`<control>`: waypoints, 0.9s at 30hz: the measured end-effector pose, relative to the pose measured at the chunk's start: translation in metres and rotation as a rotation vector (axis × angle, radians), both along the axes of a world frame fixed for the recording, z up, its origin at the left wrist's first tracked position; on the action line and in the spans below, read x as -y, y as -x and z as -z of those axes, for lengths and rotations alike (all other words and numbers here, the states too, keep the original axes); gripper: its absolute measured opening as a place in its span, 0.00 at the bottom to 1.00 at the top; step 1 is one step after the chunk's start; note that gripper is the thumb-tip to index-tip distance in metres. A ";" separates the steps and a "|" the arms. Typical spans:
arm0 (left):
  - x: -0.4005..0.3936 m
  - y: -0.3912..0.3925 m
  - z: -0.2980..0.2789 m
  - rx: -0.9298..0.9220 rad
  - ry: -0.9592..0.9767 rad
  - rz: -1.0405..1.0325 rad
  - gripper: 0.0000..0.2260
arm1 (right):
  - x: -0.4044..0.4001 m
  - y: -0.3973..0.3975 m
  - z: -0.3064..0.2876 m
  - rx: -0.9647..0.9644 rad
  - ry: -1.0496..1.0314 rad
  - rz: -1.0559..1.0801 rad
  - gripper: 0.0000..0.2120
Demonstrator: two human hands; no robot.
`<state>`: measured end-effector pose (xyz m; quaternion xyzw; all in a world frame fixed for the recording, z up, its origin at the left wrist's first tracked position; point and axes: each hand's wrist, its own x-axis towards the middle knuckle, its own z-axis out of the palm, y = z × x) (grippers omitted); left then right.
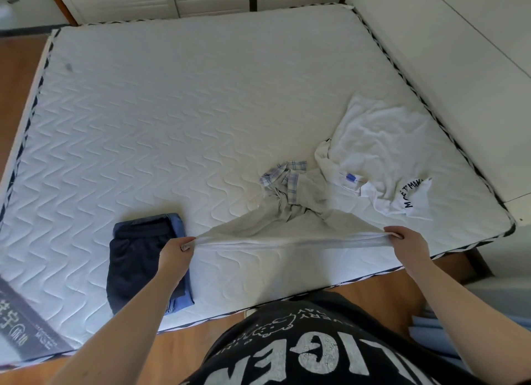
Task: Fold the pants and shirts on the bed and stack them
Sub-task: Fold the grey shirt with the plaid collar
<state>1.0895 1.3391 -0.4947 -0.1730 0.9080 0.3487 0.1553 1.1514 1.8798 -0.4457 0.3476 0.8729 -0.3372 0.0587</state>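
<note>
Pinching the hem of the pale grey cotton shirt with a plaid collar (290,215), the left hand (175,251) and right hand (408,241) stretch that edge taut across the white quilted bed (172,111). Its long axis runs away from the hem toward the collar. Left of the shirt sits the folded navy and blue stack (143,264); beyond to the right lies the crumpled white printed T-shirt (382,154).

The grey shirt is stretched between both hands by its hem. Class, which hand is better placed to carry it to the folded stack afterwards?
Probably the left hand: its grip on the grey shirt sits right beside the folded dark stack, while the right hand is far across the mattress.
</note>
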 end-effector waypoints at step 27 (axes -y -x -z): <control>-0.068 0.155 -0.051 0.032 -0.256 -0.559 0.12 | -0.043 0.199 -0.007 0.058 0.603 0.216 0.13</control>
